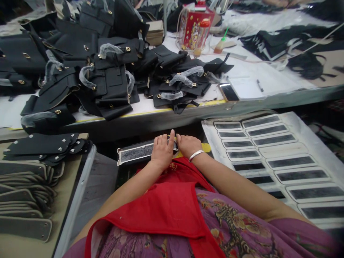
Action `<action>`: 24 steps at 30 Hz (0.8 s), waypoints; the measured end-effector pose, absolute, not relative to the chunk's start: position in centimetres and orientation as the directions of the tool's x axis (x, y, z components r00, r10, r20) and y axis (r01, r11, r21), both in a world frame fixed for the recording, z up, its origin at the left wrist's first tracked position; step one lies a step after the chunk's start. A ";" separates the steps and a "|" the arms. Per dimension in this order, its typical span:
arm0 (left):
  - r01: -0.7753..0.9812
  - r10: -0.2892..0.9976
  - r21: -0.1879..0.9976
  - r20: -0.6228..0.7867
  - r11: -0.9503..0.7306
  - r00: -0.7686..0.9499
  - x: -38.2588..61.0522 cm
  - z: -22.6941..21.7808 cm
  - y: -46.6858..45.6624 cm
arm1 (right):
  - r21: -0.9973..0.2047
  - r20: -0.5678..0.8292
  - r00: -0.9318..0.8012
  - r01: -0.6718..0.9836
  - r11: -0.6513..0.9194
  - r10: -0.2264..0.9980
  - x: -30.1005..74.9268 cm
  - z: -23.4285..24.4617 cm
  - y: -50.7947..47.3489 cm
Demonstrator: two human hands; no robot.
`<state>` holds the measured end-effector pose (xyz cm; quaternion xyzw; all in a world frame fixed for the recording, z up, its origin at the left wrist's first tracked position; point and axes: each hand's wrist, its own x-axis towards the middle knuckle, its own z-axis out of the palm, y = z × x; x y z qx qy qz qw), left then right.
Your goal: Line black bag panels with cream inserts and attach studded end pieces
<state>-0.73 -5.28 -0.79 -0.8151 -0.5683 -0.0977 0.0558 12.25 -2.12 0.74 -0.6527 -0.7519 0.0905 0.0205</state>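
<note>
A long narrow black leather panel (139,152) with pale edges and a dark grey middle lies in front of my lap, its left end sticking out. My left hand (162,152) grips it from above, fingers over its far edge and thumb raised beside them. At the panel's right end my right hand (188,145) is closed, thumb and bent fingers pinching the edge. A silver bracelet (196,154) circles that wrist. Something yellow (206,147) shows under and beside the right hand. The panel's right end is mostly hidden by my hands.
Black bags (113,82) with plastic-wrapped handles crowd the bench ahead. A board (282,150) at right carries rows of pale-edged dark panels. Stacked strips (24,193) lie at left. A phone (228,91), a red box (192,28) and a green-tipped bottle (219,46) stand farther back.
</note>
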 end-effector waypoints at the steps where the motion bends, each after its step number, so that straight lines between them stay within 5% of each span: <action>1: 0.939 0.916 0.011 0.221 -0.345 0.334 -0.7 -0.8 -5.4 | -0.156 -0.091 -0.145 0.979 0.130 0.985 12.2 0.8 -2.2; 16: 0.913 0.905 0.058 0.174 -0.403 0.389 -1.5 -0.4 -5.8 | -0.198 -0.061 -0.101 0.976 0.087 0.993 11.8 0.5 -2.4; 24: 0.853 0.891 0.259 0.161 -0.453 0.424 -2.6 -0.2 -5.5 | -0.131 -0.039 -0.056 0.990 0.050 0.998 11.9 0.3 -2.7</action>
